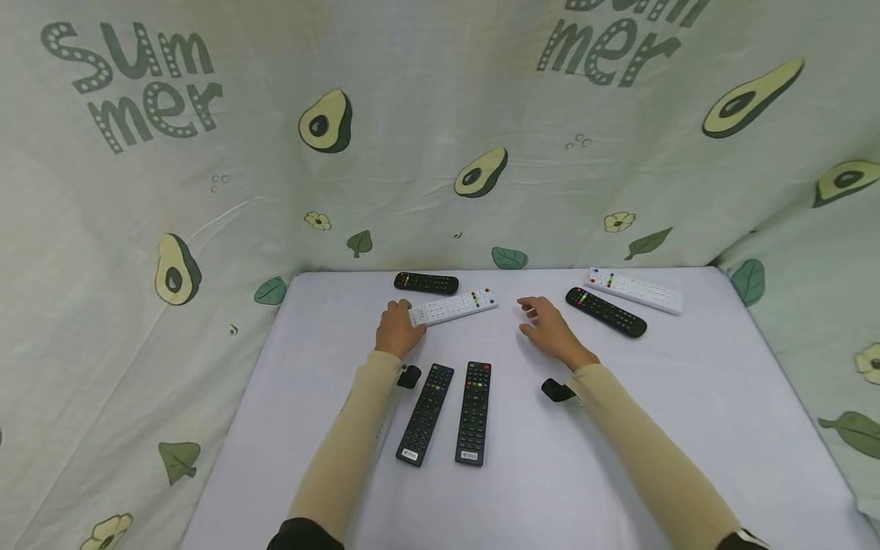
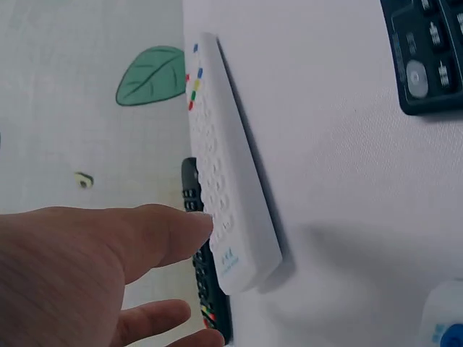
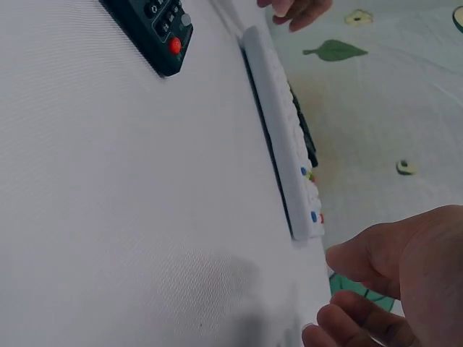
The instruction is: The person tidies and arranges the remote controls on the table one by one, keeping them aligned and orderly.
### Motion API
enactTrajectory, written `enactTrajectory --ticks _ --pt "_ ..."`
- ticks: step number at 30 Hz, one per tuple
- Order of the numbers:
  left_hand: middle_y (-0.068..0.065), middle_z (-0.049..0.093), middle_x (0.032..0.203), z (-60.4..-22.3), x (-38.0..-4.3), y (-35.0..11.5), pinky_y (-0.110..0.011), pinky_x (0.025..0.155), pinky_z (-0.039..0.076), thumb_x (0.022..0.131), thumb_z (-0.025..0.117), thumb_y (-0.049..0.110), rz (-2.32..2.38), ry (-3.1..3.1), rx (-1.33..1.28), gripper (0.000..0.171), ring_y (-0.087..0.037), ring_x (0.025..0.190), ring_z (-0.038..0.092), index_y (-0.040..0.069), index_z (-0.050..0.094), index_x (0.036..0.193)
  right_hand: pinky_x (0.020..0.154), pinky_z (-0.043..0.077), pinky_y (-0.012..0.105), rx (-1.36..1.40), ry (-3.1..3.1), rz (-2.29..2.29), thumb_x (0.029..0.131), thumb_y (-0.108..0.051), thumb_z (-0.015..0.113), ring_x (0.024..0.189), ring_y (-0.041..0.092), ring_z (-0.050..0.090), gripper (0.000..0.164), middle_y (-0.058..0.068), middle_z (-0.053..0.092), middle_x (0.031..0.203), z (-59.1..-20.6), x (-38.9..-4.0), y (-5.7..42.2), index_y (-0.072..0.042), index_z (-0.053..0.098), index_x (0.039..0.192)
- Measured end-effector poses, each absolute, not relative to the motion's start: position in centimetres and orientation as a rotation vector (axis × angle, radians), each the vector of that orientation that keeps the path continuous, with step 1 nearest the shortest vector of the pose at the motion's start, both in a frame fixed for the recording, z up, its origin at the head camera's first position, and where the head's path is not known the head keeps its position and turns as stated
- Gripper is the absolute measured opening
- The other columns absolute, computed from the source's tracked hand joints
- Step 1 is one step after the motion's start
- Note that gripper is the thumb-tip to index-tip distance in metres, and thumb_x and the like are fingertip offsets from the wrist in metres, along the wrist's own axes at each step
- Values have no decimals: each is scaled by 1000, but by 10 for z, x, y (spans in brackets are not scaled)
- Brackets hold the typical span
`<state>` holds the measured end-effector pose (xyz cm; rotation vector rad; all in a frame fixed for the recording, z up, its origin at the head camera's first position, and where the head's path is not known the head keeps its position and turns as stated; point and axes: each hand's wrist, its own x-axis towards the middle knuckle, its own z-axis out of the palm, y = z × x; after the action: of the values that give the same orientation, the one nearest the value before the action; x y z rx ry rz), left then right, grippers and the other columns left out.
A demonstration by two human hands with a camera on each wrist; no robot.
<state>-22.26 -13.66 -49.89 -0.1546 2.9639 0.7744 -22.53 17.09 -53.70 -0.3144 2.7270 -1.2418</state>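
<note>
A white remote control (image 1: 455,307) with coloured buttons lies face up at the back of the table. My left hand (image 1: 399,330) is at its left end, thumb extended beside the edge; whether it touches cannot be made out. The left wrist view shows the thumb (image 2: 170,231) straight and the other fingers loosely bent. Off the remote's right end hovers my right hand (image 1: 550,332), fingers relaxed and apart from it, holding nothing. Just behind the white remote is a black remote (image 1: 426,283), partly hidden by it in both wrist views.
Two black remotes (image 1: 425,415) (image 1: 473,413) lie side by side nearer the front. At the back right are another black remote (image 1: 606,312) and a white one (image 1: 634,290). A white object with a blue button (image 2: 445,318) lies partly beneath the left forearm. Patterned cloth (image 1: 412,114) hangs behind.
</note>
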Motion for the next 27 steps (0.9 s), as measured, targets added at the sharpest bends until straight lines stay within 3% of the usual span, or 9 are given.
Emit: enactTrajectory --ticks 17,27 --pt "-29 54 145 -516 -245 -146 -52 111 50 92 82 13 797 2828 -217 71 -42 130 59 -4 48 152 114 46 54 -259 2637 -1218 101 -2 63 137 44 52 65 30 43 156 -543 -267 128 7 35 159" --pt "-27 60 133 -518 -249 -142 -48 108 52 91 80 5 782 2844 -132 61 -38 120 63 -7 56 145 117 44 52 -293 2639 -1171 99 2 61 135 41 53 66 29 45 157 -543 -275 116 5 35 160"
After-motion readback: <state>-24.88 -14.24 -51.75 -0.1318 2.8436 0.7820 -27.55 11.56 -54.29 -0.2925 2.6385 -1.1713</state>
